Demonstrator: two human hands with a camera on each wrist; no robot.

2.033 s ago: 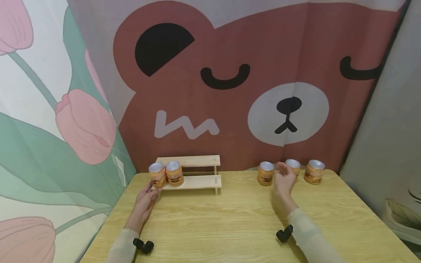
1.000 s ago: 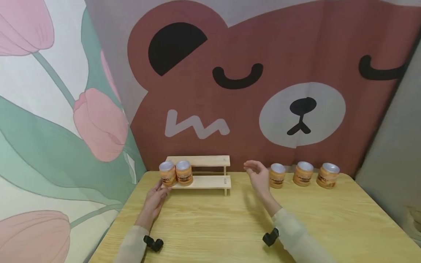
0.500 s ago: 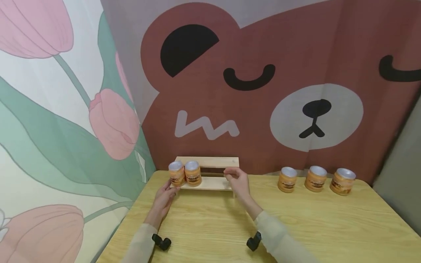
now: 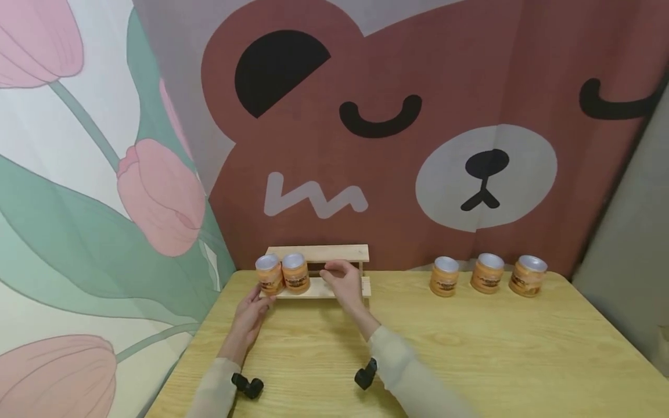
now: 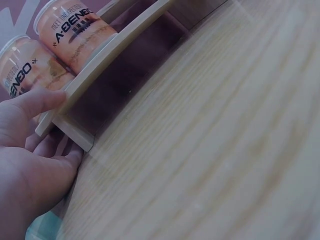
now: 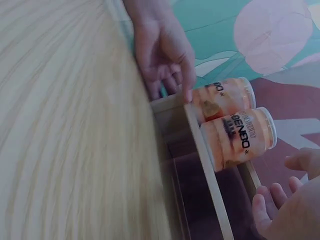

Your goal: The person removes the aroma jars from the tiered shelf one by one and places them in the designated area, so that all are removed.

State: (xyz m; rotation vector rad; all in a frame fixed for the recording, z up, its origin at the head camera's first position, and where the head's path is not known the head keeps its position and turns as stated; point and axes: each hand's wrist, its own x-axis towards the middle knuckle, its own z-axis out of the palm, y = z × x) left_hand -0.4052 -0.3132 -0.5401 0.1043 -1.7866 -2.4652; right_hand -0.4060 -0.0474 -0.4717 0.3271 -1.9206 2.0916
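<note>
A small two-step wooden shelf (image 4: 342, 253) stands at the table's back left. Two orange cans (image 4: 269, 274) (image 4: 295, 273) sit side by side on its lower step, at the left end. My left hand (image 4: 259, 303) rests against the shelf's left end with straight fingers, thumb (image 5: 37, 101) on the step's edge beside the cans (image 5: 75, 30). My right hand (image 4: 334, 273) hovers over the lower step just right of the cans, fingers relaxed and holding nothing. In the right wrist view the right fingertips (image 6: 272, 202) are near the shelf (image 6: 200, 165) and the cans (image 6: 240, 137).
Three more orange cans (image 4: 444, 277) (image 4: 487, 273) (image 4: 528, 276) stand in a row at the back right of the wooden table (image 4: 470, 360). Printed curtains hang close behind and to the left. The table's left edge lies just beyond the left hand.
My right hand has swung left from beside the three cans to the shelf's lower step, holding nothing. The left hand has stayed at the shelf's left end.
</note>
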